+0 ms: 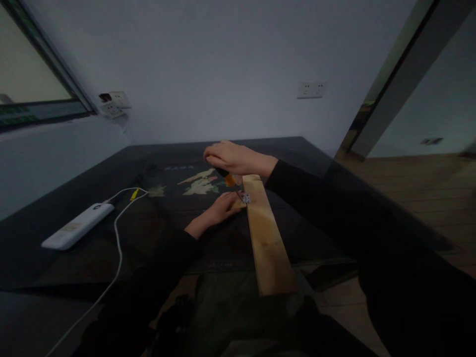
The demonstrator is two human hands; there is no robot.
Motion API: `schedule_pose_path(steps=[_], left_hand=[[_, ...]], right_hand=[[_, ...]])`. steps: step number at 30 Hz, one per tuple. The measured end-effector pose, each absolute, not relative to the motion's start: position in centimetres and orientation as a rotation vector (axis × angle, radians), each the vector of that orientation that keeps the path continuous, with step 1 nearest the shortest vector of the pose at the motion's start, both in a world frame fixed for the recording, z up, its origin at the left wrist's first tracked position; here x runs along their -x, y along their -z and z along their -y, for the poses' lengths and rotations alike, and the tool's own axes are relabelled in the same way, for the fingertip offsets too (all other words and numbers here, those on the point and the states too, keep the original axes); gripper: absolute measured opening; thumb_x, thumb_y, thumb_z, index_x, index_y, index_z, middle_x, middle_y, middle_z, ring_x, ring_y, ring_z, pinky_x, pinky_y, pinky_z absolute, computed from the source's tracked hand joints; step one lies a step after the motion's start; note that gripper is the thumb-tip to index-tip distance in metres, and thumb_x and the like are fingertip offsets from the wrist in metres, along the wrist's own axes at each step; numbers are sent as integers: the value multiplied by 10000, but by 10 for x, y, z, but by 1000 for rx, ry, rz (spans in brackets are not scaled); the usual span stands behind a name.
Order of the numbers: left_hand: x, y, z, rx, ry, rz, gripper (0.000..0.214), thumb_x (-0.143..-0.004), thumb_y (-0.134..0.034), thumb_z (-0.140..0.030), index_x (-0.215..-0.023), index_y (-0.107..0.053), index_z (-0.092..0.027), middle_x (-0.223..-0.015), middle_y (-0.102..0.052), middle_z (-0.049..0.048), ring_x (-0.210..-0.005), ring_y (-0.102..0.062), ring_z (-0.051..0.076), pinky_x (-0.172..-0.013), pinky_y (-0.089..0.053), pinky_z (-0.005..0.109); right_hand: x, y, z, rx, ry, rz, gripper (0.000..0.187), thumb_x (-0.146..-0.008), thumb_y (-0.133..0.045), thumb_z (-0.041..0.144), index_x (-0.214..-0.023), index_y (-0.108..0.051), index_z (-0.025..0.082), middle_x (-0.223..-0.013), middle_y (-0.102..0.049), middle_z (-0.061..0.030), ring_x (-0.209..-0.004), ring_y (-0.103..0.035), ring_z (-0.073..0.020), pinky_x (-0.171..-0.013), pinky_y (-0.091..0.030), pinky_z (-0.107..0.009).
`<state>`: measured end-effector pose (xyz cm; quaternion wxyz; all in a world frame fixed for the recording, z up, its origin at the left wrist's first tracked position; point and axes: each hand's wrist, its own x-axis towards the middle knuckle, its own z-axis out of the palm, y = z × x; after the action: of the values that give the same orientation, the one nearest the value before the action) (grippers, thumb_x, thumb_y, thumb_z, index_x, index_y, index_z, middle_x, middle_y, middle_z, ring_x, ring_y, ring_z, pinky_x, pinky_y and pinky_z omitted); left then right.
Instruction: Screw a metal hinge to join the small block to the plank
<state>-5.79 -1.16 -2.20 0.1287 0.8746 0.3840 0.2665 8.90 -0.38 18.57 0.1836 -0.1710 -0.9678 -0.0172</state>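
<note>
My right hand (234,156) is wrapped round the top of a screwdriver (229,180) with a black and orange handle. Its shaft slants down to a small metal hinge (246,198), where the tip seems to touch. The hinge lies across the edge of a long wooden board (267,233) and a smaller wooden piece (239,202) on its left. My left hand (222,207) holds this smaller piece down beside the hinge, its fingers partly covering the wood. The board's near end sticks out past the table edge towards me.
The dark table (156,238) has a printed flower pattern. At the left lies a white power bank (78,225) with a white cable (118,233) running off the near edge. Wall sockets (311,89) sit above the table, which stands against the wall.
</note>
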Motion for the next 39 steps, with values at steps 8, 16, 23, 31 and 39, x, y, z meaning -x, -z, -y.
schedule_pose_path(steps=[8, 16, 23, 31, 39], left_hand=[[64, 23, 16, -2481, -844, -1146, 612, -864, -624, -399, -1400, -448, -162, -1413, -483, 166, -1334, -420, 315, -1130, -329, 503], [63, 9, 25, -2336, -832, -1190, 522, -886, -588, -451, -1324, -511, -178, -1361, -569, 130, -1256, -535, 272, -1082, -400, 452], [66, 0, 29, -2355, -788, -1113, 435, -896, -590, -414, -1275, -546, -204, -1278, -637, 85, -1138, -618, 238, -998, -469, 382], [70, -2, 29, -2411, -761, -1049, 386, -923, -552, -394, -1256, -588, -201, -1364, -588, 91, -1244, -564, 238, -1073, -416, 404], [73, -2, 26, -2469, -780, -979, 359, -927, -553, -360, -1237, -613, -190, -1365, -583, 111, -1299, -518, 237, -1094, -406, 435]], right_hand=[[-94, -186, 4, 585, 9, 2646, 349, -975, -426, 425, -1041, -637, 155, -943, -655, -80, -827, -535, -171, -697, -303, -269], [-100, -184, 5, 673, 37, 2650, 346, -991, -346, 389, -1123, -575, 167, -1038, -657, -99, -839, -540, -189, -662, -301, -269], [-103, -181, -2, 536, -104, 2640, 271, -967, -437, 335, -1151, -577, 192, -1026, -667, -64, -833, -545, -160, -721, -320, -268], [-106, -180, -1, 686, -39, 2574, 305, -960, -448, 397, -1117, -579, 172, -1030, -653, -100, -860, -546, -189, -723, -332, -277], [-106, -177, -9, 494, -217, 2583, 268, -926, -497, 268, -1153, -580, 152, -1035, -654, -78, -851, -534, -158, -775, -352, -272]])
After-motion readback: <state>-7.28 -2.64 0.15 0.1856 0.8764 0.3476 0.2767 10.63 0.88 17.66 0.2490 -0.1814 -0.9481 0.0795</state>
